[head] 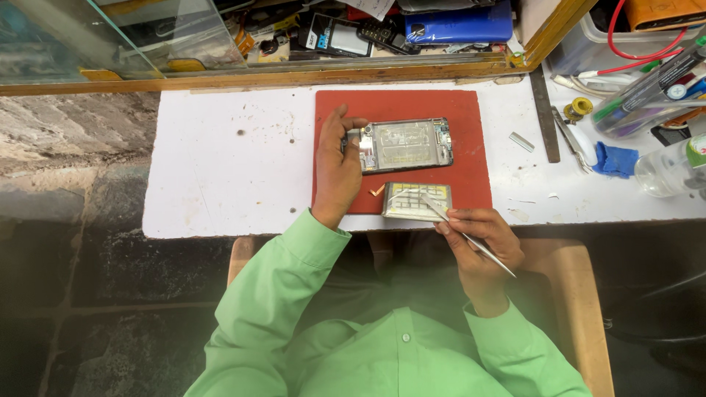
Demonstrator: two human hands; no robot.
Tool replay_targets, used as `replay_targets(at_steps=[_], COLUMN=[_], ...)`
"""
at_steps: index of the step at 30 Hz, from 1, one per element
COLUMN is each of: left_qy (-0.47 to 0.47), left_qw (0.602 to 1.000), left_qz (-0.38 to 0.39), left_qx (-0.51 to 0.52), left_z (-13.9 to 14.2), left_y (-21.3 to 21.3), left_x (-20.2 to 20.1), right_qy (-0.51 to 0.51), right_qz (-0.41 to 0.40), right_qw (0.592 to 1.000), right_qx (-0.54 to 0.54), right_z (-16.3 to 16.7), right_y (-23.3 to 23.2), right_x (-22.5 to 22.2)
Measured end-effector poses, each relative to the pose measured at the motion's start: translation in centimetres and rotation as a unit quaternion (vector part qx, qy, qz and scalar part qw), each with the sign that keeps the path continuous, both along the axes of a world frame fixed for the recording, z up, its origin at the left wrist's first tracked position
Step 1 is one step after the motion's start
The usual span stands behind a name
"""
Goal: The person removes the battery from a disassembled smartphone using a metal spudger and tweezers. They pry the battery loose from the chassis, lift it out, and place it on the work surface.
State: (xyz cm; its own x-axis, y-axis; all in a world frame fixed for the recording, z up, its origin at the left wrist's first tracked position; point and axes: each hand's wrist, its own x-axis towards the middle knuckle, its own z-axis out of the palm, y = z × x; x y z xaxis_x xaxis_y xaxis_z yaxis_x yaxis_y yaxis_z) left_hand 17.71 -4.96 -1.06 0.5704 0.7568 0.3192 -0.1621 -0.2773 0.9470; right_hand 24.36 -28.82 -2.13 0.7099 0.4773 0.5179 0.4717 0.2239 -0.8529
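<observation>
An opened phone body (406,144) with bare metal insides lies on a red mat (471,117). My left hand (337,170) grips its left end, thumb on top. In front of it, at the mat's near edge, rests a small rectangular part (416,200) with pale strips across it. My right hand (479,239) holds thin metal tweezers (465,234) whose tips touch that part. A small tan scrap (377,191) lies on the mat between the two hands.
The white worktop (228,169) carries a blue cloth (616,160), hand tools (570,136), a clear bottle (673,167) and pens on the right. Behind a wooden rail (257,76) sit phones and parts. Stone floor lies to the left.
</observation>
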Motion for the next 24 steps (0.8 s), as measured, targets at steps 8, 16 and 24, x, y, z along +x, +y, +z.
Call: replay_targets(at_steps=[8,16,24], left_qy=[-0.020,-0.029,-0.101], left_qw=[0.937,0.979,0.947], left_qz=[0.165,0.048,-0.186], left_qx=[0.308,0.196,-0.242], left_z=[2.0,1.5,2.1], left_y=[-1.5,-6.4,-10.4], left_x=[-1.0,-3.3,-4.6], right_qy=[-0.074,-0.156,-0.219], right_qz=[-0.029,-0.094,-0.077], right_qw=[0.997,0.983,0.973], right_qx=[-0.013,-0.009,0.010], right_z=[0.7,3.4,3.6], right_y=[-0.7,-1.5,-0.3], right_x=[0.1,-0.4,-2.4])
